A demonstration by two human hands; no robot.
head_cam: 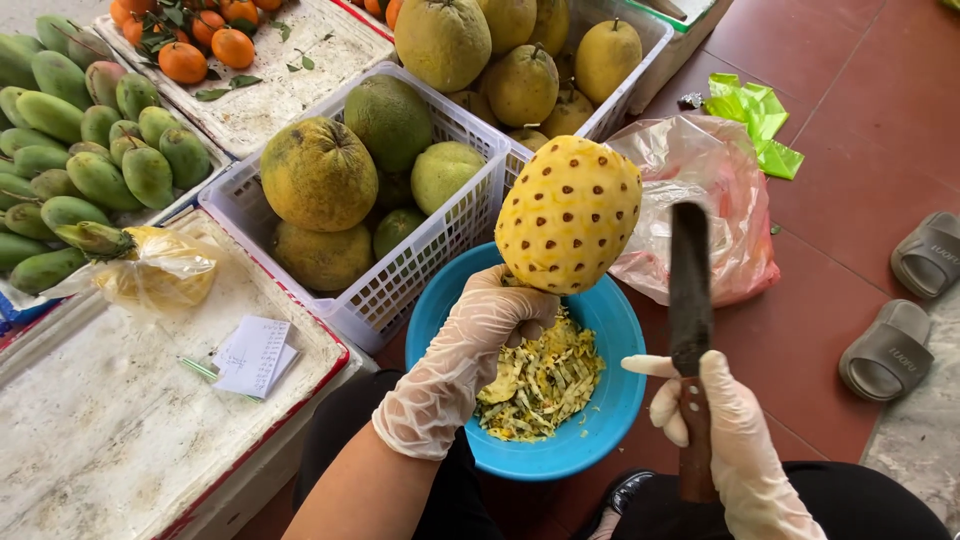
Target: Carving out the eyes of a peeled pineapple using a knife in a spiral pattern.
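My left hand [470, 350], in a thin clear glove, holds a peeled yellow pineapple [568, 213] upright by its base; brown eyes still dot its surface. The fruit hangs over a blue plastic bowl [612, 405] with a heap of yellow peel scraps [540, 380] inside. My right hand [725, 430], also gloved, grips the brown handle of a long dark-bladed knife [689, 290]. The blade points up, just right of the pineapple and not touching it.
A white basket [400, 290] of large green-yellow pomelos sits behind the bowl, a second basket farther back. Green mangoes [70, 150] and oranges [200, 45] lie on foam trays at left. A plastic bag [710, 210] and grey slippers [900, 310] are on the red tile floor.
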